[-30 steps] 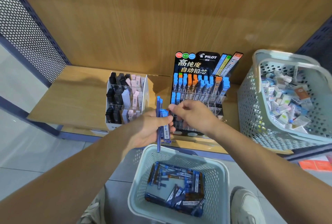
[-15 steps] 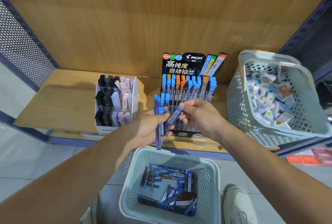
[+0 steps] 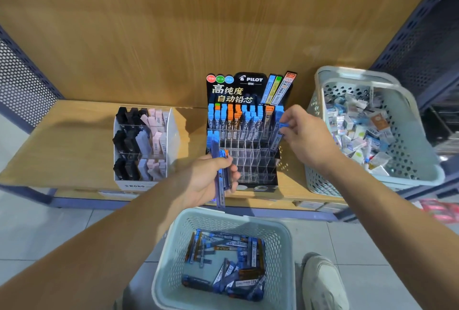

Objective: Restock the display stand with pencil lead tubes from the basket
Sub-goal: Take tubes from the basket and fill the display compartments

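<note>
Left grip hangs above the far rim of the floor basket, fingers curled round a small bundle of tubes held upright. That has not changed over the last second. Below it, the basket has a loose heap of blue-capped lead tubes across its bottom, so plenty of stock is left.

What has changed is the right grip. Half a second ago it was against the left one, drawing a tube from the bundle. Now it has swung out to the right end of the display stand, thumb and fingertips pinching a single tube near its blue cap. The tube leans with its cap to the right and its lower end towards the clear cells just under the filled top row. Whether the tip has entered a cell cannot be told.

I judge one tube to be on the point of being slotted and not yet released. The stand's top row is full of blue and orange caps. The rows below are mostly bare, apart from a few blue caps at the left of the second row, so most of the restocking is still to do.

On the same shelf, an eraser box stands left of the stand and a second basket of mixed packets stands to its right, neither touched.
</note>
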